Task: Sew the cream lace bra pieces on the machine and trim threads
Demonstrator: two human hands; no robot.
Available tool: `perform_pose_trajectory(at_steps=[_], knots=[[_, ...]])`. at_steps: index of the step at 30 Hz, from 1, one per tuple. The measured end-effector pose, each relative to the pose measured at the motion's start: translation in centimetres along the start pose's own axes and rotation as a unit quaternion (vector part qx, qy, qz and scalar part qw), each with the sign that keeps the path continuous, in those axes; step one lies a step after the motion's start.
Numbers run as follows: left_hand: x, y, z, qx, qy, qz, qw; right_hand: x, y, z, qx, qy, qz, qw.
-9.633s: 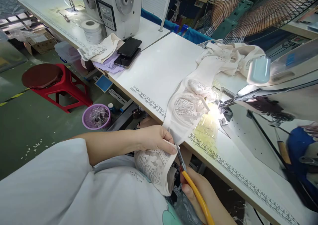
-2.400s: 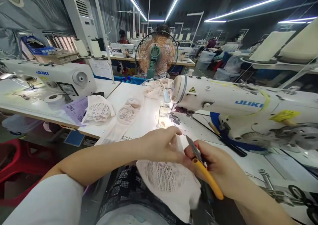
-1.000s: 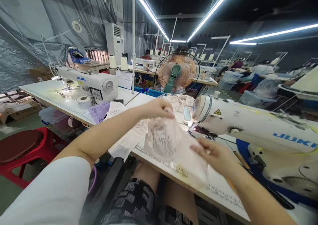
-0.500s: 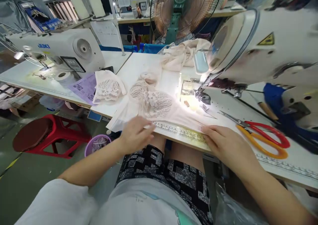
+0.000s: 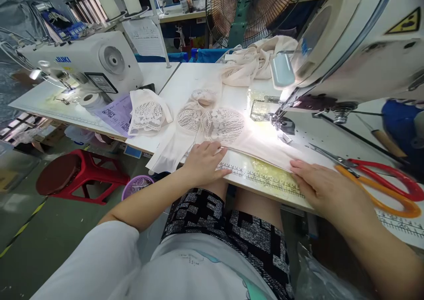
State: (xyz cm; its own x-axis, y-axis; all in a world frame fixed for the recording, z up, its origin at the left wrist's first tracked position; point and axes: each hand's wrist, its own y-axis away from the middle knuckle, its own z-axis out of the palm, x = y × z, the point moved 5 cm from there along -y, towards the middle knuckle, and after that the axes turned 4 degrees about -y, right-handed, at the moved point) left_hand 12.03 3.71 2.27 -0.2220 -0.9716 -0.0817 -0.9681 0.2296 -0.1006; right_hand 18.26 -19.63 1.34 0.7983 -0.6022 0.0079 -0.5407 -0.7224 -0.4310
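A cream bra with lace cups (image 5: 228, 125) lies spread on the sewing table, its band stretched to the right in front of the sewing machine's needle area (image 5: 281, 121). My left hand (image 5: 206, 164) rests on the lower edge of the bra below the cups, fingers laid out and thumb apart. At the right end of the band, my right hand (image 5: 326, 183) presses down with fingers stretched flat on the fabric. A printed ruler strip (image 5: 261, 176) runs along the table's front edge between both hands. Left of the bra lies a separate lace cup piece (image 5: 147, 114).
Scissors with red and orange handles (image 5: 377, 181) lie right of my right hand. More cream fabric (image 5: 255, 61) is heaped at the back, before a fan (image 5: 240, 22). Another sewing machine (image 5: 89, 64), a purple paper (image 5: 115, 114) and a red stool (image 5: 82, 176) are at left.
The view has shifted. My left hand has come down flat onto the bra's lower edge, where it was hovering just in front. My right hand's fingers have flattened on the band end.
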Motion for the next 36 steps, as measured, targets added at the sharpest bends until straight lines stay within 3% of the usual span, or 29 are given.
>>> perform_pose_trajectory(at_steps=[5,11,24,33,36], knots=[[-0.6,-1.3,-0.6,-0.019,-0.001,0.018,1.0,0.3,0.2,-0.1,0.0,-0.022,-0.019,1.0],[-0.5,0.4,-0.9,-0.03,0.044,0.094,0.994,-0.5,1.1,-1.1,0.029,-0.035,-0.051,0.998],[-1.7,1.1,-1.3,-0.034,0.039,0.141,0.989,1.1,0.7,0.9,-0.005,-0.121,0.095,0.988],[-2.2,1.6,-1.0,-0.026,0.017,0.167,0.985,1.2,0.6,-0.2,0.01,-0.183,0.107,0.977],[-2.3,1.6,-1.0,-0.028,0.002,0.175,0.984,1.6,0.3,-0.2,-0.007,-0.207,0.143,0.968]])
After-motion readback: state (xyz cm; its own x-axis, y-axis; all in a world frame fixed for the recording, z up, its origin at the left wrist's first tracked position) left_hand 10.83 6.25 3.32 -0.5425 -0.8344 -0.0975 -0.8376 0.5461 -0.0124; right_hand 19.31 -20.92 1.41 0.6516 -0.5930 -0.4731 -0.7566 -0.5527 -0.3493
